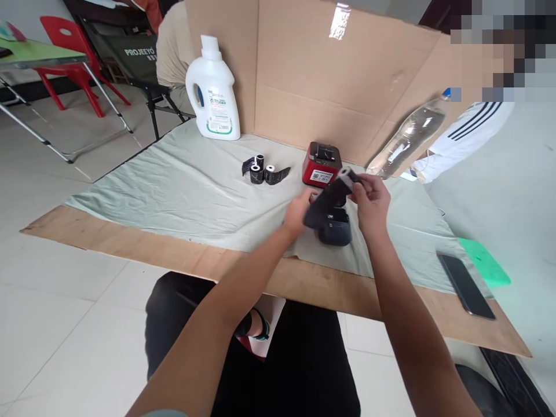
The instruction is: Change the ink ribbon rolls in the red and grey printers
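- Right hand (373, 201): fingers pinching a black paper roll (341, 183), its strip unrolled.
- Left hand (298, 212): fingers partly hidden, grip unclear; near black printer (335, 233).

We are losing the fingertips of the left hand (297, 213) behind a blurred dark strip (322, 207), so we are leaving open what they are gripping. The strip is also covering part of the dark device (335, 234) below, and the roll (346, 174) in the right hand (372, 202) is hiding a corner of the red device (316, 165). We are finding the smallest print on the white jug (212, 84) unreadable. The top edge is cutting off the cardboard (313, 69); the left, a green table (52, 55). We are seeing a seated person (171, 52) only partly, behind the cardboard.
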{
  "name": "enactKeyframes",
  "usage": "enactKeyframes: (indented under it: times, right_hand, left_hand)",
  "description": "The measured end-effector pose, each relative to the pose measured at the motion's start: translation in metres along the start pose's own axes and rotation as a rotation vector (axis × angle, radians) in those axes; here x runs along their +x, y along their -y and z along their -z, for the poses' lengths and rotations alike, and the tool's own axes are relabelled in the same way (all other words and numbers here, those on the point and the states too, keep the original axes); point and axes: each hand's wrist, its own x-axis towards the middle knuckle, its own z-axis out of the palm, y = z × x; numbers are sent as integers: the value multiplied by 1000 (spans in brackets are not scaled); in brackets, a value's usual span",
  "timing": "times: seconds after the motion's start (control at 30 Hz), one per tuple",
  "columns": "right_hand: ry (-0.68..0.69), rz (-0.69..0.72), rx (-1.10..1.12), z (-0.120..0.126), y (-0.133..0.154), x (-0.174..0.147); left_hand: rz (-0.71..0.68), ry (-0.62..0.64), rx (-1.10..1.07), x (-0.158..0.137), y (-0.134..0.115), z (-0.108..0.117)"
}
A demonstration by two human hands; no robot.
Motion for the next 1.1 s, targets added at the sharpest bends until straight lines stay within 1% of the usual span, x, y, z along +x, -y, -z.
enactKeyframes:
  times: [0.03, 0.07, 0.13, 0.23, 0.3, 0.37, 0.43, 0.57, 0.67, 0.8, 0.97, 1.03, 1.1]
  right_hand:
    - [-37, -68, 25, 15, -11, -3]
    - [-45, -120, 34, 26, -22, -5]
    - [-12, -185, 13, 38, -40, -9]
    - [149, -202, -82, 38, -57, -16]
    - [272, -187, -161, 33, -63, -19]
    - [356, -167, -211, 30, -67, -21]
    - [390, -145, -232, 29, -71, -22]
    - [407, -110, -285, 35, -72, -22]
    - [432, -146, -305, 38, -66, -21]
    - [422, -204, -293, 35, -61, -21]
    - [447, -324, -131, 34, -66, -22]
    - [446, -335, -88, 34, -67, -23]
    - [430, -301, -112, 32, -69, -24]
  left_hand:
    - [-6, 23, 16, -1, -3, 3]
    - [-23, 50, 43, -2, -6, 5]
    - [-91, 139, 82, -3, -11, 10]
    - [-187, 297, 129, -6, -17, 13]
    - [-192, 363, 159, -7, -21, 13]
    - [-177, 400, 188, -8, -23, 13]
    - [-169, 406, 216, -8, -25, 13]
    - [-173, 392, 235, -7, -26, 13]
    - [-158, 385, 235, -8, -25, 12]
    - [-168, 382, 242, -7, -25, 11]
    - [-210, 431, 226, -10, -28, 11]
    - [-205, 437, 227, -11, -28, 10]
    - [-200, 431, 229, -11, -29, 10]
